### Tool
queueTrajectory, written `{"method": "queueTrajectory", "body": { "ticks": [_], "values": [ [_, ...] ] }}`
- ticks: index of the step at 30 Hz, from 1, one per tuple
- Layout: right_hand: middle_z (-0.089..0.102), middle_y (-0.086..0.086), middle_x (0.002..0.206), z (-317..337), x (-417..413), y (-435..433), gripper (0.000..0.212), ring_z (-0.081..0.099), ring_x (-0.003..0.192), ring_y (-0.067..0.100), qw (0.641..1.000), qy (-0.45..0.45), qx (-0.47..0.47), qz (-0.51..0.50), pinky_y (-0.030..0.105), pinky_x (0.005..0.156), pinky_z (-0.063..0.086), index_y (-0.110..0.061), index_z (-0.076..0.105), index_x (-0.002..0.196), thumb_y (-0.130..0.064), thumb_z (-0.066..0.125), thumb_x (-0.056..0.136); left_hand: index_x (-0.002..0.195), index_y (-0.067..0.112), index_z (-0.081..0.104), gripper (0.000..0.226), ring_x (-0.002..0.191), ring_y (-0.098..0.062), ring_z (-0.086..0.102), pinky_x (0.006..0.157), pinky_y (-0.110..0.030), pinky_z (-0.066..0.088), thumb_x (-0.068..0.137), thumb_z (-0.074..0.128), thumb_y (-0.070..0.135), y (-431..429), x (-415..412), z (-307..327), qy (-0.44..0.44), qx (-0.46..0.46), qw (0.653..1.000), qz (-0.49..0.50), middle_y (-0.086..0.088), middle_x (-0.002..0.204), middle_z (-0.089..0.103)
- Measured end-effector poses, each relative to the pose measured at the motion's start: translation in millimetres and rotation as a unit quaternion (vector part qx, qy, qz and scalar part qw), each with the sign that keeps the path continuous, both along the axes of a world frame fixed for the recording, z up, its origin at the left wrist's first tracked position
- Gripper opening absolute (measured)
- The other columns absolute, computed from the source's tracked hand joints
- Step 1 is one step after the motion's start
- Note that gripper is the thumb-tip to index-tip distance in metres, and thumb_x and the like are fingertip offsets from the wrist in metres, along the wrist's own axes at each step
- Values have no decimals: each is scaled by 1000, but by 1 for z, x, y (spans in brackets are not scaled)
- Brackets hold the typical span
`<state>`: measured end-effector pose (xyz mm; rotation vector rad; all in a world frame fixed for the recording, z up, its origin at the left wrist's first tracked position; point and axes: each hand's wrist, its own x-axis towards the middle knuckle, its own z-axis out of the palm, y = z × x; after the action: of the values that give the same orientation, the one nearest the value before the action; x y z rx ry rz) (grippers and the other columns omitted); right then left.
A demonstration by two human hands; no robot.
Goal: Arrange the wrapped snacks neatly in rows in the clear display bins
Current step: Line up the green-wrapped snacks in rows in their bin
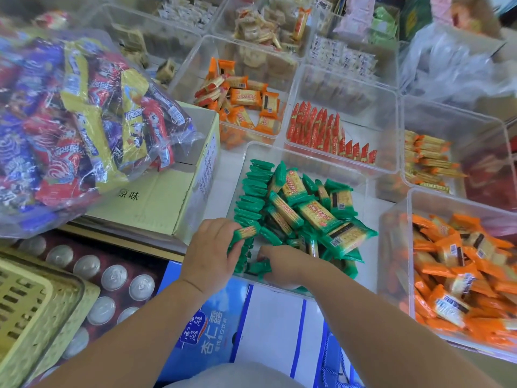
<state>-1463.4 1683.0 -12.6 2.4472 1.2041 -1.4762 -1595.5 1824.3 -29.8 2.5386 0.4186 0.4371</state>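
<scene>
- A clear display bin [307, 159] of green-wrapped cracker packs is set at the middle of the white surface [223, 175].
- A row of green packs [253, 191] is stood on edge along the bin's left wall, and a loose pile of the same packs [313, 214] is heaped just to the right, touching the row.
- The left hand [212, 247] is held at the near end of the row. One green pack [246, 232] is pinched between its thumb and curled fingers.
- The right hand [282, 264] is laid low inside the bin's near wall, with its fingers bent towards a green pack in the near-left corner [263, 268]. Whether that pack is gripped cannot be told.
- Red packs [321, 130] are lined up in rows in the bin behind.
- Orange packs [461, 275] are piled loosely in the bin to the right.
- A clear bag of mixed snacks [70, 121] is propped on a cardboard box [156, 197] at the left.
- Drink cans [112, 275] and a yellow basket [33, 298] are seen below the box.
</scene>
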Motion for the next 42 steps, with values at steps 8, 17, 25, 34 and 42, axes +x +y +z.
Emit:
{"method": "queueTrajectory", "body": {
  "ticks": [8,17,25,34,42],
  "values": [
    [62,12,120,-12,-13,-13,42,56,94,26,993,11,68,-92,35,75,46,-18,46,137,-30,55,98,99,22,66,28,81,-22,58,68,-38,46,78,83,19,4,10,25,61,-42,995,-67,10,86,63],
    [57,7,115,-10,-3,-33,43,55,100,28,992,29,116,-43,28,73,41,-20,48,140,-18,51,97,80,25,66,18,69,-15,45,61,-33,36,78,84,25,-9,31,49,95,-19,983,-158,10,71,60],
    [-13,6,167,-6,5,-39,48,29,148,25,995,15,99,11,45,106,42,-17,47,146,-22,51,98,96,26,75,15,77,-13,54,63,-29,43,81,75,26,-7,25,58,127,-57,977,-164,8,80,66],
    [62,9,99,-5,12,-45,19,61,94,30,990,-4,136,-26,40,77,51,-9,62,106,-22,60,93,127,22,69,36,101,-25,61,83,-34,48,92,69,14,-9,33,44,208,-33,961,-178,-3,108,72],
    [68,2,106,-3,16,-53,35,65,92,18,959,95,174,-202,38,80,55,-26,44,119,-10,57,91,135,37,58,36,110,-22,46,87,-40,29,101,45,38,-25,47,10,314,112,916,-221,7,115,65]
  ]
}}
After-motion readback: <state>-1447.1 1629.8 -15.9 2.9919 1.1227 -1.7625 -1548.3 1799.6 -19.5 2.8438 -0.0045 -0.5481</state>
